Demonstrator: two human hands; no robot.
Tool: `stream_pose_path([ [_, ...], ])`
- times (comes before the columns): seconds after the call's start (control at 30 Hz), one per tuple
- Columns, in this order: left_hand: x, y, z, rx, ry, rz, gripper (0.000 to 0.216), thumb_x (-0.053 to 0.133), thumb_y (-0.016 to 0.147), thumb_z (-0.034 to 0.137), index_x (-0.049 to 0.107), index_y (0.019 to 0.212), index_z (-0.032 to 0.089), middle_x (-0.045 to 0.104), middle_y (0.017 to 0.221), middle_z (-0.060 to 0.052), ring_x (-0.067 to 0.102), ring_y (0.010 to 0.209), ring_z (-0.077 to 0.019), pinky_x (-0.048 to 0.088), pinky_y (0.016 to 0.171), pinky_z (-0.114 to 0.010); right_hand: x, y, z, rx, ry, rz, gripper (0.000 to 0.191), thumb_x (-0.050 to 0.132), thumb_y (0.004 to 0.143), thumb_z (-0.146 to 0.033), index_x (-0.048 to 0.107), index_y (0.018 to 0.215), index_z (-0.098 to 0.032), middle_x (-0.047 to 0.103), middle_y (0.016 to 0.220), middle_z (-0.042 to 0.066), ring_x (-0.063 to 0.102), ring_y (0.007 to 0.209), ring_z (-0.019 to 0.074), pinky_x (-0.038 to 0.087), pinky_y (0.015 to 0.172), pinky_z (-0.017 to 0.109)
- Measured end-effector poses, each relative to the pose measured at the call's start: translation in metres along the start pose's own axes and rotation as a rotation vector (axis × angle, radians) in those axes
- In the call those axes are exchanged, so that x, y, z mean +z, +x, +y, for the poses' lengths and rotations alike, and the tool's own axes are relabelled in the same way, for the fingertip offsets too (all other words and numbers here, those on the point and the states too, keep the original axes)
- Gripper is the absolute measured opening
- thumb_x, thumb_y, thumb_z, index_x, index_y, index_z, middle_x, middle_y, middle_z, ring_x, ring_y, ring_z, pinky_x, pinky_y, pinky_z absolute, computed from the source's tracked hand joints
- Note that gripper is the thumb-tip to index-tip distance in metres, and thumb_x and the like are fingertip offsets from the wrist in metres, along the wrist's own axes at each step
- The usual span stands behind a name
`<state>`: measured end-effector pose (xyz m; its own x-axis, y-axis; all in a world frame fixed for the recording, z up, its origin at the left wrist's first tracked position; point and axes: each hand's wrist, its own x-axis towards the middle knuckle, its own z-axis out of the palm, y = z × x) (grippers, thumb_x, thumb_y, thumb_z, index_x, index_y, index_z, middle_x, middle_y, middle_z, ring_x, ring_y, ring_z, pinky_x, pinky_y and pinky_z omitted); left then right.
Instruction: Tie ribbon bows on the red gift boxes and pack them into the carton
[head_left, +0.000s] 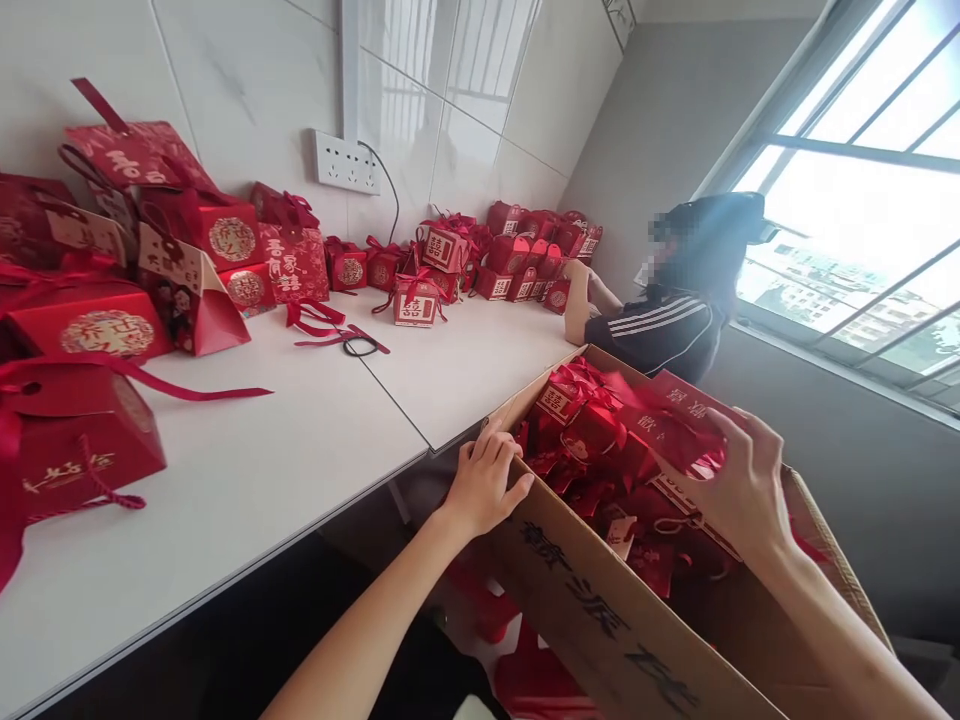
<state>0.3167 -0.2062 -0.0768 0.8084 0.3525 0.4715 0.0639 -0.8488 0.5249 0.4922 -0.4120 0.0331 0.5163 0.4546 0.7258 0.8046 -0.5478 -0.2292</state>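
Note:
My left hand (486, 482) grips the near rim of an open cardboard box (577, 570), its fingers bent over the corner beside the table. Black handwritten characters mark that side of the box. Over the box's far side, my right hand (750, 490) holds a red candy box (671, 405) with pale lettering and a ribbon, thumb and fingers on either side of it. Beneath it, more red candy boxes (589, 425) fill the cardboard box in a loose pile, some with ribbon bows. My right hand partly hides the pile.
A white table (300, 480) runs along the tiled wall, with red candy boxes (109, 330) at left and several rows (517, 265) farther back. Loose ribbon and a black loop (360, 345) lie between. Another person (660, 320) works at the table's far end, by the barred window.

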Motion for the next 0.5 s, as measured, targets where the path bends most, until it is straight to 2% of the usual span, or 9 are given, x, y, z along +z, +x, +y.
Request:
stream_pose_path([
  [0.03,0.001,0.000,0.000,0.001,0.002,0.009,0.020,0.045,0.087,0.032,0.045,0.104,0.022,0.052,0.118,-0.008,0.032,0.131,-0.0289,0.037,0.092,-0.045,-0.001,-0.002,0.007,0.036,-0.026,-0.026,0.077,0.072,0.053,-0.056,0.048,0.118,-0.020,0.039,0.130,0.015,0.034,0.127,0.0368,0.031,0.104,0.057],
  [0.1,0.002,0.000,0.000,0.003,0.004,0.019,0.019,0.045,0.087,0.032,0.045,0.103,0.021,0.053,0.117,-0.008,0.032,0.131,-0.0289,0.038,0.092,-0.045,0.000,-0.008,0.012,0.300,0.095,-0.061,0.080,0.075,0.046,-0.055,0.049,0.115,-0.021,0.042,0.127,0.014,0.036,0.125,0.0376,0.030,0.104,0.058],
  [0.2,0.002,0.000,-0.001,0.015,0.007,0.024,0.019,0.044,0.087,0.033,0.044,0.103,0.021,0.054,0.116,-0.008,0.031,0.132,-0.0284,0.038,0.091,-0.045,0.002,-0.017,0.004,0.708,0.473,-0.146,0.074,0.072,0.049,-0.058,0.048,0.110,-0.024,0.054,0.115,0.010,0.050,0.113,0.0352,0.043,0.092,0.058],
  [0.27,0.002,0.000,-0.001,0.018,0.010,0.031,0.020,0.044,0.088,0.033,0.044,0.103,0.021,0.054,0.117,-0.008,0.031,0.132,-0.0286,0.038,0.091,-0.045,0.003,-0.022,-0.007,0.894,0.825,-0.274,0.061,0.063,0.059,-0.062,0.050,0.106,-0.024,0.061,0.107,0.008,0.057,0.105,0.0305,0.054,0.079,0.050],
  [0.37,0.002,0.000,-0.001,0.009,0.016,0.041,0.019,0.044,0.087,0.032,0.045,0.103,0.021,0.053,0.118,-0.008,0.032,0.131,-0.0294,0.038,0.092,-0.045,-0.001,-0.028,-0.028,1.154,1.367,-0.479,0.047,0.053,0.072,-0.058,0.053,0.105,-0.025,0.064,0.106,0.006,0.060,0.104,0.0233,0.059,0.068,0.032],
  [0.43,0.002,0.000,0.000,0.005,0.020,0.041,0.018,0.043,0.088,0.032,0.046,0.102,0.021,0.054,0.118,-0.008,0.032,0.131,-0.0298,0.037,0.092,-0.045,-0.006,-0.029,-0.040,1.270,1.575,-0.538,0.042,0.048,0.078,-0.055,0.054,0.108,-0.027,0.065,0.106,0.004,0.060,0.104,0.0186,0.058,0.065,0.022],
  [0.5,0.003,0.000,0.000,0.006,0.022,0.040,0.018,0.042,0.088,0.031,0.046,0.102,0.021,0.054,0.118,-0.008,0.032,0.132,-0.0300,0.037,0.093,-0.045,-0.009,-0.028,-0.048,1.352,1.685,-0.534,0.041,0.046,0.080,-0.055,0.055,0.109,-0.028,0.066,0.106,0.002,0.059,0.105,0.0159,0.056,0.065,0.017],
])
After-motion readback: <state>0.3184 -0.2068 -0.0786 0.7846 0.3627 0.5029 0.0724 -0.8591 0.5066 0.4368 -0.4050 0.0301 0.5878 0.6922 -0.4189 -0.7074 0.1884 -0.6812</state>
